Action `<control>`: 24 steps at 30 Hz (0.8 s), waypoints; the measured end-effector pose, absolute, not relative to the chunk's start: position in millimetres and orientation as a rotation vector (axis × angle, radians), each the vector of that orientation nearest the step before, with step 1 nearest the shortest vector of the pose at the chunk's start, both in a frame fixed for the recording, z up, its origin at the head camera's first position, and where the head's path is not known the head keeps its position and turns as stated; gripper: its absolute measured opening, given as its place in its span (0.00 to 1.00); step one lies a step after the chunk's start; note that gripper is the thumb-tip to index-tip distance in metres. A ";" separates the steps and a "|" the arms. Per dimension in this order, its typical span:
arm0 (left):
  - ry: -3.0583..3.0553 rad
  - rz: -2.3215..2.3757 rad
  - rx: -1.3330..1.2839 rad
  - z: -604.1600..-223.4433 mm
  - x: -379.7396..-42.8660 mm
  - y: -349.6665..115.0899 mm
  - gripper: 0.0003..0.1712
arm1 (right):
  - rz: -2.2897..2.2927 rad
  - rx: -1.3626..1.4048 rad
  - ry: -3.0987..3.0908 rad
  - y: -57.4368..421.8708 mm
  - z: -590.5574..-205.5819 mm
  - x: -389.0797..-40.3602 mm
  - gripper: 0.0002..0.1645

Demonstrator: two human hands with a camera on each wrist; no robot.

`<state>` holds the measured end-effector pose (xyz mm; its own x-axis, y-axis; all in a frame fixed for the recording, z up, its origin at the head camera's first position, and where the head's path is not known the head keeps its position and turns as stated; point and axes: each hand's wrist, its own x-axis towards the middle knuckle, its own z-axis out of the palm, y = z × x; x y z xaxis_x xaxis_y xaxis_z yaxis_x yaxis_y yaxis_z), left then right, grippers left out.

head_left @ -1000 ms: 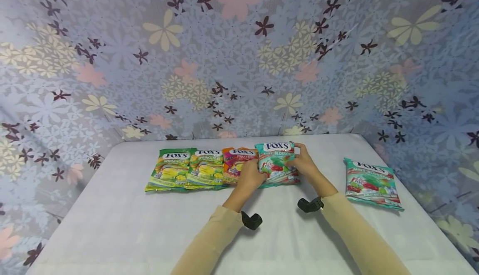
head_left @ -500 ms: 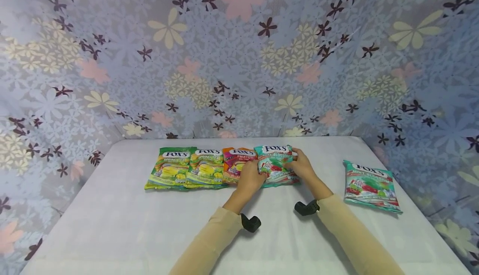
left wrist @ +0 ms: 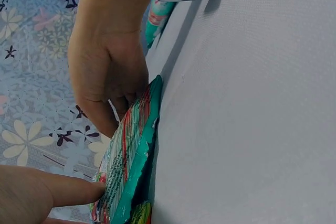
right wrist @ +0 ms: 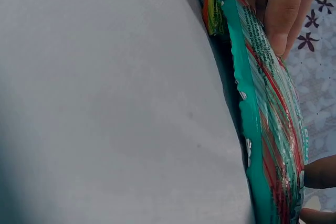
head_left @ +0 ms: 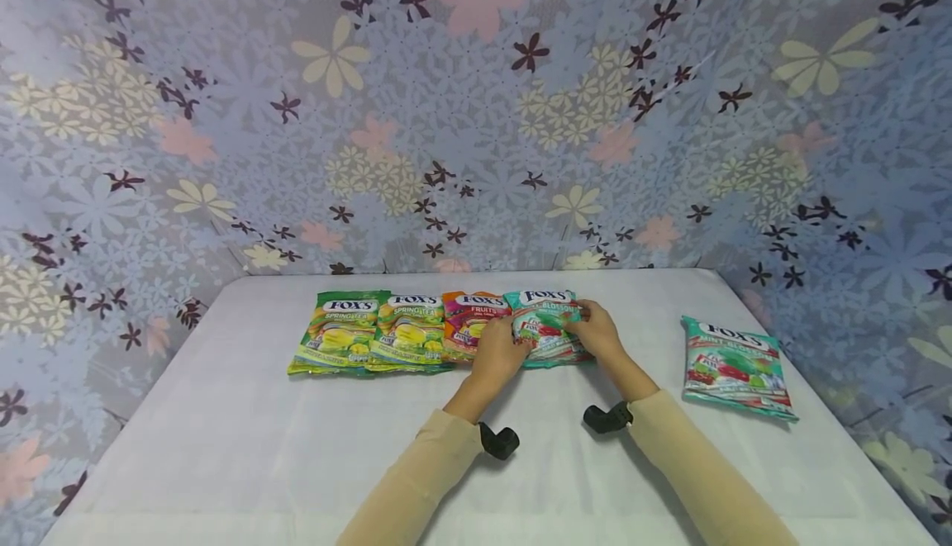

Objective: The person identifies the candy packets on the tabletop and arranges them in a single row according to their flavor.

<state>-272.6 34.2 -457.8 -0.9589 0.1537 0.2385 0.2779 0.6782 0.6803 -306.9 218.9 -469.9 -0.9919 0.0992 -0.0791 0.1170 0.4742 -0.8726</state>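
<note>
A teal Fox's Mint Blossom candy bag (head_left: 546, 339) is between my two hands at the right end of a row. My left hand (head_left: 497, 354) pinches its left side, with the thumb on the front. On the opposite edge, my right hand (head_left: 601, 338) grips the bag, thumb in front and fingers reaching behind. The left wrist view shows the bag's bottom seam (left wrist: 139, 166) close over the white cloth. Just left of it lies an orange Fox's Fruits bag (head_left: 463, 327), partly hidden by my left hand and overlapped by the teal bag.
Two yellow-green Spring Tea bags (head_left: 409, 339) continue the row leftward, overlapping. A second Mint Blossom bag (head_left: 736, 368) lies apart near the table's right edge. White cloth covers the table (head_left: 297, 463); a floral curtain (head_left: 476, 158) hangs behind it.
The held Mint Blossom bag has shifted slightly left and its top has come down, lying flatter beside the orange bag. My right hand moved left with it; my left hand stayed nearly still.
</note>
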 end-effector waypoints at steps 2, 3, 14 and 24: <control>-2.731 -1.168 -0.335 -458.0 -271.9 35.4 0.28 | -1.594 0.178 2.686 222.0 -471.2 -304.9 0.38; -2.734 -1.180 -0.325 -457.7 -271.3 36.1 0.28 | -1.603 0.165 2.682 224.0 -471.9 -303.8 0.39; -2.707 -1.221 -0.295 -455.0 -264.4 41.0 0.34 | -1.667 -0.045 2.575 246.2 -455.5 -269.1 0.35; -2.606 -1.125 -0.429 -450.3 -256.4 57.8 0.31 | -1.600 -0.128 2.642 295.5 -432.6 -219.1 0.35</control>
<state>-256.4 57.8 -450.3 -0.9197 0.1617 0.3577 0.3713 0.6544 0.6587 -219.1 295.5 -432.6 -0.9953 -0.0971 -0.0001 -0.0449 0.4613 -0.8861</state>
